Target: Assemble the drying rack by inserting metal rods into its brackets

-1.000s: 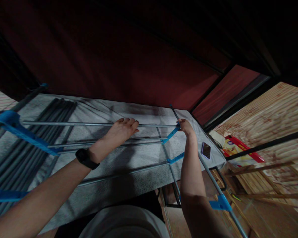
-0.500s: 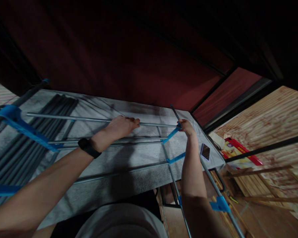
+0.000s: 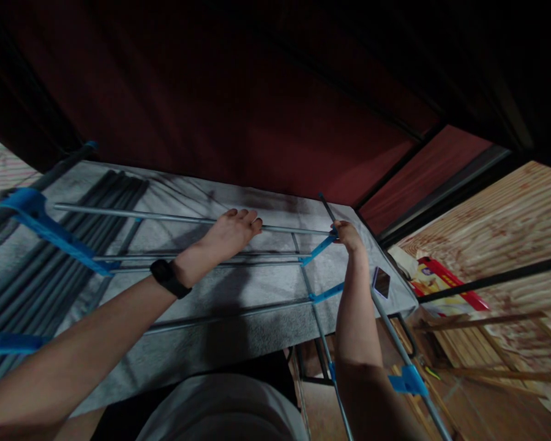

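Note:
My left hand (image 3: 232,236), with a black watch on its wrist, lies over the middle of a long grey metal tube (image 3: 169,217). Its fingers curl loosely over the tube, somewhat apart. The tube's left end hangs free near a blue plastic bracket (image 3: 50,231). At the tube's right end, my right hand (image 3: 348,236) is closed around the tip of another blue plastic connector (image 3: 319,248); the fingers hide most of the joint. Further tubes run below between the two blue-jointed sides of the rack frame.
Several loose grey tubes (image 3: 68,269) lie on the left of the grey cloth-covered table (image 3: 266,334). A phone (image 3: 381,283) rests near the right edge. Beyond stand a red and yellow package (image 3: 447,285) and a wooden slatted piece (image 3: 463,346). A dark red panel (image 3: 239,135) borders the back.
My left hand has shifted slightly right along the tube, and its fingers have loosened and spread a little. My right hand stays at the connector. The view has moved slightly.

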`<move>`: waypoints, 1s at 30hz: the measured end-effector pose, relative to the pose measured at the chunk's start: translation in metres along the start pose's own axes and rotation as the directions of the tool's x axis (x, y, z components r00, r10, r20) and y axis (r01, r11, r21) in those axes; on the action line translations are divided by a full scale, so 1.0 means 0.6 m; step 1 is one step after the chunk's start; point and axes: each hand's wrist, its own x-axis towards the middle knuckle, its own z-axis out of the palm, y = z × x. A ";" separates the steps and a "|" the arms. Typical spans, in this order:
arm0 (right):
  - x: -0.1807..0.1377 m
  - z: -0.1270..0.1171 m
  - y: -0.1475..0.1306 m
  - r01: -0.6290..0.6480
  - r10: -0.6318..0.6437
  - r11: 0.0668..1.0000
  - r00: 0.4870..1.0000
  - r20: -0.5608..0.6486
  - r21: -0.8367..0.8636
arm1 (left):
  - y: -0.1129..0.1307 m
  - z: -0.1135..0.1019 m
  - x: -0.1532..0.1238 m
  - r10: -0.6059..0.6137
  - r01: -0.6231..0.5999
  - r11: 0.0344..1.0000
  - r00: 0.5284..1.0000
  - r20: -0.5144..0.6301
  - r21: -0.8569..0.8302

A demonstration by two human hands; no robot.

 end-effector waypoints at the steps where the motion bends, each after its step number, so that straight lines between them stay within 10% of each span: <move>1: 0.000 0.000 0.000 -0.001 0.001 1.000 1.000 -0.004 -0.007 | 0.004 0.002 -0.003 0.011 -0.010 1.000 1.000 -0.020 0.008; 30: -0.004 0.000 -0.003 -0.014 0.014 1.000 1.000 -0.002 0.023 | -0.002 0.014 -0.010 -0.005 0.004 0.998 1.000 -0.005 -0.065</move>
